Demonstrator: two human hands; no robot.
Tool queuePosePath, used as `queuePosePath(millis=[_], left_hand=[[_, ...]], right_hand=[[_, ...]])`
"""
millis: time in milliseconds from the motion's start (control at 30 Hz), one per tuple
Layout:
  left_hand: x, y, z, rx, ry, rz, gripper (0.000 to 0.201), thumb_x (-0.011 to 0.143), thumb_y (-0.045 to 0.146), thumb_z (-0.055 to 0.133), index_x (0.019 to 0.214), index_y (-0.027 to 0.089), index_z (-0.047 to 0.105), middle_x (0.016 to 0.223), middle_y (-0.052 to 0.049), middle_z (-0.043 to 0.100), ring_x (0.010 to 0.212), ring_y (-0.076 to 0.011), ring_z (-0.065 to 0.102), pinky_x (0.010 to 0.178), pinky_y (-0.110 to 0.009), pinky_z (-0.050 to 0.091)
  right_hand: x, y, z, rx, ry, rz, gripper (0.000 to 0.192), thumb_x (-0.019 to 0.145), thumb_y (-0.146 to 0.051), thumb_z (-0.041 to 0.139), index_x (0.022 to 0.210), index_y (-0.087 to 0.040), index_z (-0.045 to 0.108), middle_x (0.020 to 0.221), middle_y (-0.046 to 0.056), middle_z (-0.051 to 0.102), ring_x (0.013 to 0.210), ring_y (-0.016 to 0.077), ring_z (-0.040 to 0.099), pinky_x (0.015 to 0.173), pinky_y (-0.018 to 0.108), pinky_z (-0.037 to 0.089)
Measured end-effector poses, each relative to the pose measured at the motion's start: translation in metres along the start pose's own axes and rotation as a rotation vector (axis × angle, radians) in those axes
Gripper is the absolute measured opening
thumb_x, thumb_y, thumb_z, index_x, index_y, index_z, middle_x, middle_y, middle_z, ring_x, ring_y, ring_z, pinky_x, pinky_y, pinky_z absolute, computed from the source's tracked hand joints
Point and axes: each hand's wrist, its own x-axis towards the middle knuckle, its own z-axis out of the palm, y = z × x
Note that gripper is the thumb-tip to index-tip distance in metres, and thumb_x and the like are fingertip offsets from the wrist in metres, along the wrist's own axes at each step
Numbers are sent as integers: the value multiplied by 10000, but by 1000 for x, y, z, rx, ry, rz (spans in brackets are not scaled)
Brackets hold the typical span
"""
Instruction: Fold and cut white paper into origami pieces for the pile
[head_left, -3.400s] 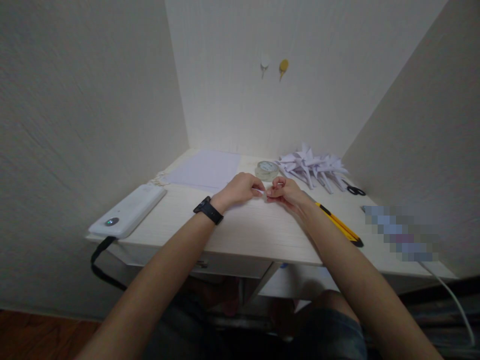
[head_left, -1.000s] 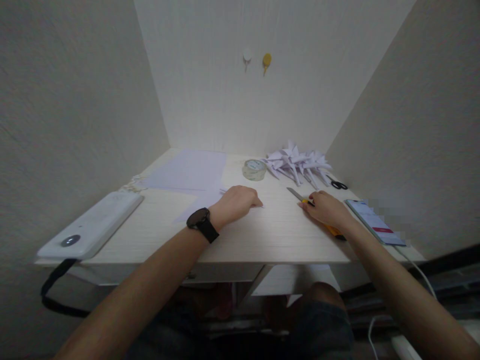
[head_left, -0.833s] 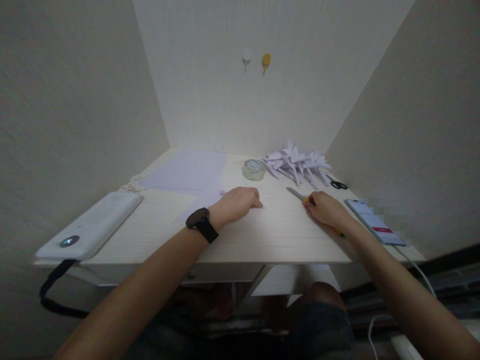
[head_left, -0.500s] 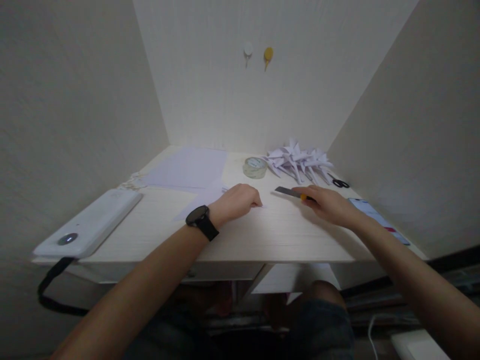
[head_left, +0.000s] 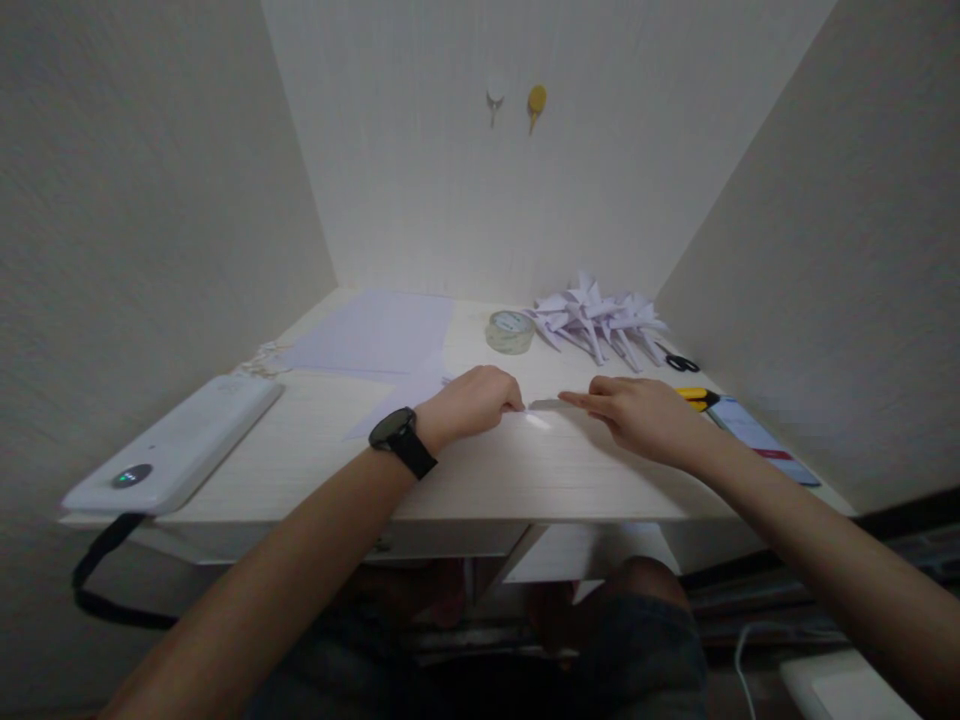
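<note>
Since a moment ago the right hand (head_left: 637,415) has carried the yellow utility knife (head_left: 694,397) leftward, so its blade tip now sits beside the left hand (head_left: 471,400). That right hand is closed around the knife handle, forefinger stretched along the blade. Left fingers press together on a small paper piece (head_left: 537,420) lying on the desk (head_left: 480,470), near the tape roll (head_left: 509,331) and folded paper pile (head_left: 600,320).

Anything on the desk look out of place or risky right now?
One thing: the knife in the right hand has its bare blade stretched toward the left hand, the tip close to those fingertips. The folded paper shapes lie in a loose heap. Nothing looks spilled or damaged.
</note>
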Motion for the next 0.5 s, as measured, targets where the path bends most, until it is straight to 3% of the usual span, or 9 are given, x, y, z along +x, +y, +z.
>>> queuePosePath(millis=[500], left_hand=[[2, 6, -5, 75, -49, -19, 259, 840, 65, 554, 930, 164, 776, 937, -108, 772, 916, -216, 710, 832, -323, 501]], right_hand=[[11, -6, -14, -113, -89, -22, 638, 790, -36, 513, 1372, -289, 577, 886, 69, 675, 683, 161, 629, 578, 272, 335]])
